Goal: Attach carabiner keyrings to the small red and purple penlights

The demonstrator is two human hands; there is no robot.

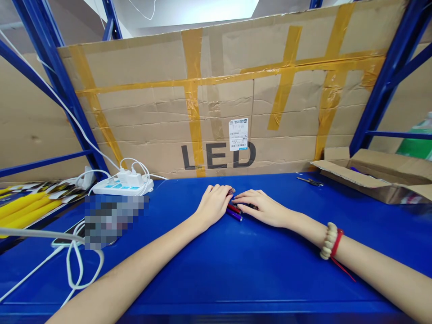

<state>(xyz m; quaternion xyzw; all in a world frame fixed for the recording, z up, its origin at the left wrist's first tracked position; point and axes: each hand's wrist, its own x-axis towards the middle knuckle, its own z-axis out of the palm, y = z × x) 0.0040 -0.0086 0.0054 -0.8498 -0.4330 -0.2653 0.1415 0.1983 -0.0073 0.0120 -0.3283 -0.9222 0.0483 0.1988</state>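
Two small shiny cylinders, a red tube (235, 209) and a purple tube (234, 215), lie side by side on the blue shelf surface (202, 270), between my hands. My left hand (214, 204) has its fingers curled, with a dark reddish metallic tube (231, 191) poking out by the index finger. Its palm partly hides the left ends of the lower tubes. My right hand (261, 208) is spread low over the surface, fingers apart, fingertips near the red tube. Something small and black (252, 206) shows beneath its fingers; I cannot tell what it is.
At the left stand a white power strip (116, 186) with plugs, looped white cables (76, 265) and a phone partly blurred out. Keys (310, 181) and an open cardboard box (374, 180) are at right. A large cardboard sheet (151, 121) closes the back between blue posts.
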